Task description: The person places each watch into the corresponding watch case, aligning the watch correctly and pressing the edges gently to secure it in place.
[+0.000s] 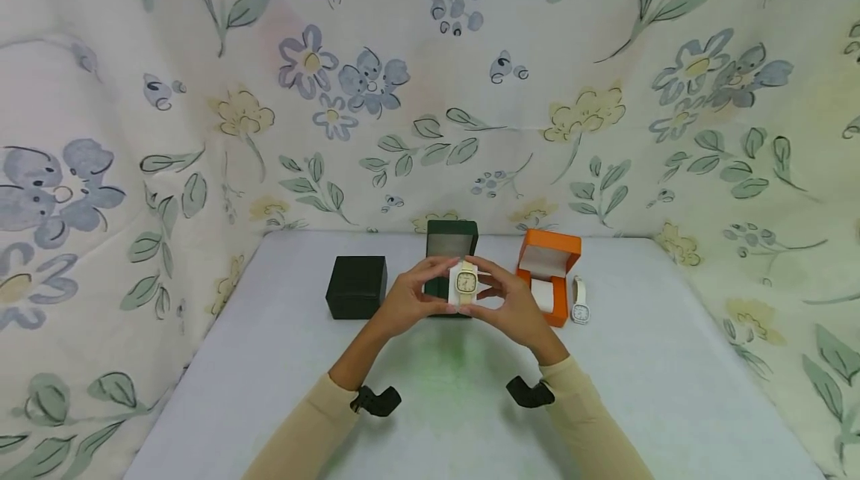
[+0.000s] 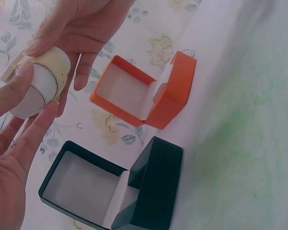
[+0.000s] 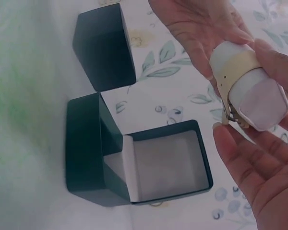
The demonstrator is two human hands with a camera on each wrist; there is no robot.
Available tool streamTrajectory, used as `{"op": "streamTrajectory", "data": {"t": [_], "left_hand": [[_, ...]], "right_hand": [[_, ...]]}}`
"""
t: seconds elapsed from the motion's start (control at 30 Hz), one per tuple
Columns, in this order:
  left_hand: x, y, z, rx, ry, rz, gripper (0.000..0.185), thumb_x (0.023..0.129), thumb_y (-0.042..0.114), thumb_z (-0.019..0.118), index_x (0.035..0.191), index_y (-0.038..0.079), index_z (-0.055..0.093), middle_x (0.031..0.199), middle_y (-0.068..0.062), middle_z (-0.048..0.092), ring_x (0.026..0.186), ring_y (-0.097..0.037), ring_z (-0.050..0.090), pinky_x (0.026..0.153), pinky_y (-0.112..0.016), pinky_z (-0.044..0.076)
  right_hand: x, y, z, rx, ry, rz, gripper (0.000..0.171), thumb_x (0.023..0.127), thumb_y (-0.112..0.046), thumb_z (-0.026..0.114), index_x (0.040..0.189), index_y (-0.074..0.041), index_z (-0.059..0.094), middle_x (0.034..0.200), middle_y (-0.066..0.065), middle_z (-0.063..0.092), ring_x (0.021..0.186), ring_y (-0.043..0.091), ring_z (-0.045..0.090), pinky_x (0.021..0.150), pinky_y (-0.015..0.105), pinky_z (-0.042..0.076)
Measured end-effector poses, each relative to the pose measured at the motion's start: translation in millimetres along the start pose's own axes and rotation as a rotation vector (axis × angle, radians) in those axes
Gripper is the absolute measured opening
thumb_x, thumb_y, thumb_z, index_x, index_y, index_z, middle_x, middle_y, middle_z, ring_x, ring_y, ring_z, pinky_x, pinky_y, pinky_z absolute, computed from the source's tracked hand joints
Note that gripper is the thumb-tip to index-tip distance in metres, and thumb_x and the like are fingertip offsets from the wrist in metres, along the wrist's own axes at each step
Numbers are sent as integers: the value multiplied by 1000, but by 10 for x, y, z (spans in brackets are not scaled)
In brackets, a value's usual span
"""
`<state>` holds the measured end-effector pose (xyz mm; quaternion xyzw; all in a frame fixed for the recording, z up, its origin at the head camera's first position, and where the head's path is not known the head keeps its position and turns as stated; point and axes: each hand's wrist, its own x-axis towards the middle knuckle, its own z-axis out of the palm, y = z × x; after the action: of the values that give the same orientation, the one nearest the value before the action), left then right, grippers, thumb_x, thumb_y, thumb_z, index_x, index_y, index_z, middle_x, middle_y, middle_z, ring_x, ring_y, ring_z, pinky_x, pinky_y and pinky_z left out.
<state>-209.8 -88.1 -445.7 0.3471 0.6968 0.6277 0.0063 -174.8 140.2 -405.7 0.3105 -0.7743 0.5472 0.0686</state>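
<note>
Sleeves (image 1: 298, 431) up close, watch (image 1: 466, 282) held in the air

From far away, I see the left hand (image 1: 407, 297) and right hand (image 1: 513, 308) share a small pinching grip on the watch and its white cushion (image 3: 266, 103), near the open green box (image 1: 452, 228). I think a loose grip could drop both. Squeezing too hard could pop the cushion out of the strap (image 3: 242, 62).

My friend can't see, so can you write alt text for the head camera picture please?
A person's left hand and right hand hold a cream-strapped watch round a white cushion, partly hiding an open green box. A closed dark box sits left; an open orange box and a white watch lie right.
</note>
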Motion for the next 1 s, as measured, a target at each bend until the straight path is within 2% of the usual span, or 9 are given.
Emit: {"op": "streamTrajectory", "data": {"t": [0.23, 0.43, 0.57, 0.7, 0.87, 1.0], "left_hand": [[19, -17, 10, 15, 13, -23, 78, 82, -10, 79, 151, 9, 50, 146, -7, 49, 131, -26, 51, 83, -35, 61], [11, -33, -3, 18, -4, -15, 77, 82, -13, 76, 151, 0, 45, 147, -14, 46, 131, -28, 50, 83, -36, 62], [-1, -73, -18, -4, -1, 5, 77, 82, -12, 77, 151, 4, 48, 146, -11, 48, 130, -27, 51, 83, -36, 62], [-8, -134, -7, -12, 5, -10, 76, 84, -5, 79, 152, 10, 49, 148, -6, 48, 129, -27, 52, 85, -37, 61], [3, -223, -16, 20, 38, -23, 75, 85, 0, 80, 152, 10, 49, 148, -4, 49, 128, -28, 52, 84, -37, 62], [27, -254, -42, 37, 59, -29, 75, 86, 0, 79, 152, 15, 49, 149, -4, 49, 126, -27, 54, 83, -35, 62]], "right_hand": [[8, 7, 5, 17, 0, 25, 77, 81, 4, 83, 149, 1, 47, 145, 20, 54, 119, 43, 61, 89, 61, 55], [13, 26, 23, -7, -2, 48, 76, 82, 3, 83, 149, -2, 48, 142, 21, 55, 117, 38, 64, 89, 56, 57], [14, 213, 41, -15, -15, 60, 79, 82, 1, 83, 152, -4, 45, 148, 18, 52, 121, 39, 62, 91, 55, 56], [-4, 405, 17, -60, -24, 79, 87, 81, -4, 86, 155, -11, 42, 151, 14, 49, 120, 38, 61, 92, 53, 57], [10, 483, -22, -94, -44, 83, 88, 81, -16, 87, 156, -22, 42, 148, 9, 53, 119, 32, 64, 94, 47, 57], [45, 511, -21, -95, -41, 67, 85, 82, -17, 86, 155, -24, 43, 148, 7, 54, 119, 29, 64, 94, 43, 57]]}}
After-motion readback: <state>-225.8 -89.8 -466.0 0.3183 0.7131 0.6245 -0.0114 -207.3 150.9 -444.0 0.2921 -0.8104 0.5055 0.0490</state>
